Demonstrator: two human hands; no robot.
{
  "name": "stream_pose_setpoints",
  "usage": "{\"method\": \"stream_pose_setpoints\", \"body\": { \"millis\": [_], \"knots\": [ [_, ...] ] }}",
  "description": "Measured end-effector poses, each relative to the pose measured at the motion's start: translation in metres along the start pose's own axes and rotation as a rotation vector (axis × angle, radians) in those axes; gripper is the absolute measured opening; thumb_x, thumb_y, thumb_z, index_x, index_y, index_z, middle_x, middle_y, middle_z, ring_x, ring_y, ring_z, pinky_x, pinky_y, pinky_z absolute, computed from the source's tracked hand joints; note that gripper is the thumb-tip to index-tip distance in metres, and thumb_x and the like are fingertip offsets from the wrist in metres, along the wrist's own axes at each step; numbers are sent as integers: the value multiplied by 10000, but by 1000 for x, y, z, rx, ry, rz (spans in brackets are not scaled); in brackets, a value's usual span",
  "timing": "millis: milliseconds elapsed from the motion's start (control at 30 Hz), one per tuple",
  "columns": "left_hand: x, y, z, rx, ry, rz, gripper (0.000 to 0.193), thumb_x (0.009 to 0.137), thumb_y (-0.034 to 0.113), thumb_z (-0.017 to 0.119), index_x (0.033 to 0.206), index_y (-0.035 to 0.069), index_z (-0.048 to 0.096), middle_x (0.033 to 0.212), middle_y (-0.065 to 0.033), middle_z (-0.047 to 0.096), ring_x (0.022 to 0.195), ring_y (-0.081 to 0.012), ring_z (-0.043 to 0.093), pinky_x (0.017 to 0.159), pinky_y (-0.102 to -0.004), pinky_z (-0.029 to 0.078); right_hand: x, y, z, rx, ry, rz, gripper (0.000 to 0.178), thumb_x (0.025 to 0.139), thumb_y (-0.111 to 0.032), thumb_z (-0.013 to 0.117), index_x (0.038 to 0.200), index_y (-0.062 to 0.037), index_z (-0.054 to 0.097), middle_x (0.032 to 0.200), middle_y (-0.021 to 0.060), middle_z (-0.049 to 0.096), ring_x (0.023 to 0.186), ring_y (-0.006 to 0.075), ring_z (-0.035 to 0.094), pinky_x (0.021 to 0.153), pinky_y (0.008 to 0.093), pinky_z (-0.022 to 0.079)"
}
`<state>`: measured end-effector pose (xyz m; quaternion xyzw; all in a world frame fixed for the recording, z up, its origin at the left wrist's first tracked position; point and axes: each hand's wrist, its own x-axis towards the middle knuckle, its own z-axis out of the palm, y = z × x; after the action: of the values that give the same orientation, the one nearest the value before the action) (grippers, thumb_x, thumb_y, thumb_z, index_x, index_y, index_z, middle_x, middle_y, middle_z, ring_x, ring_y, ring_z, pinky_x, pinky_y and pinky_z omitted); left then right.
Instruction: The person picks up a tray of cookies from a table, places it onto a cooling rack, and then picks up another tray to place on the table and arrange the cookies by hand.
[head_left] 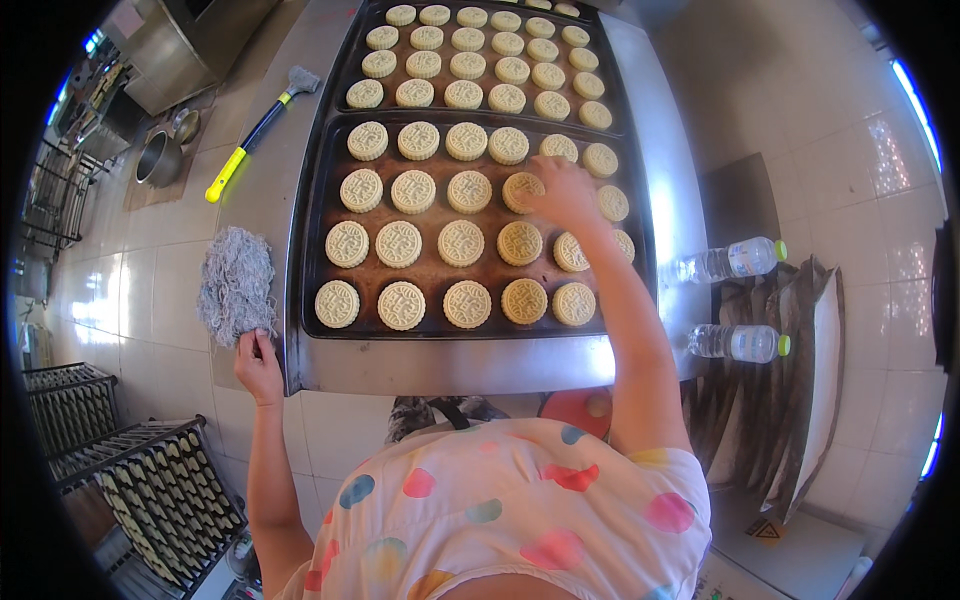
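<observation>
Rows of round pale mooncakes (467, 191) with patterned tops lie on a dark baking tray (440, 333). My right hand (566, 190) reaches over the tray's right part. Its fingers are apart, and the thumb side touches the edge of one mooncake (521, 192), which still lies on the tray. Beside the table's left edge, my left hand (259, 368) is closed on the lower end of a shaggy grey bundle of strands (236, 285). Parts of a few mooncakes are hidden beneath my right hand and forearm.
A second tray of mooncakes (467, 66) adjoins the far side. A brush with a yellow-and-black handle (250, 145) lies left on the metal table (450, 372). Two clear bottles (735, 342) are at the right, near stacked trays (800, 390). Loaded racks (165, 490) stand lower left.
</observation>
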<state>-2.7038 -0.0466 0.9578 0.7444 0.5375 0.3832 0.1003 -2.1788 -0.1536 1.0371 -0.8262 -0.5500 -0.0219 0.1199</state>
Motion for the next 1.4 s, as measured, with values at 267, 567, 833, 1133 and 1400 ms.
{"method": "stream_pose_setpoints", "body": {
  "millis": [267,567,833,1133,1400],
  "knots": [
    [1,7,-1,-18,-25,-45,140,895,133,554,801,30,571,609,-77,531,522,-173,508,515,-311,412,-22,54,-11,-165,-250,72,720,664,-413,732,1270,-120,474,1217,166,519,1170,302,475,994,469,328],
    [-1,7,-7,-3,-26,-38,153,892,140,559,785,31,564,603,-80,539,524,-188,518,519,-321,417,-18,47,-11,-279,-225,-41,652,672,-341,721,1255,-176,480,1171,113,555,1132,291,495,957,429,367],
    [-2,13,-8,-39,0,-45,158,889,133,564,774,25,561,618,-97,535,532,-198,515,521,-324,415,21,29,-22,58,3,10,629,702,-352,700,1245,-108,497,1121,133,588,1096,295,529,928,461,389],
    [-5,7,-11,-23,-17,-90,109,867,95,584,787,23,569,647,-114,543,550,-218,511,528,-332,413,105,-23,-2,-122,-289,-13,763,659,-455,738,1308,-184,443,1204,157,514,1129,311,507,952,457,380],
    [-4,14,-15,-29,-15,-77,95,861,77,578,787,21,563,688,-137,559,589,-266,527,557,-347,422,127,-18,11,-287,-345,-88,674,658,-435,730,1236,-159,519,1141,148,560,1098,303,527,938,471,385]
  ]
}}
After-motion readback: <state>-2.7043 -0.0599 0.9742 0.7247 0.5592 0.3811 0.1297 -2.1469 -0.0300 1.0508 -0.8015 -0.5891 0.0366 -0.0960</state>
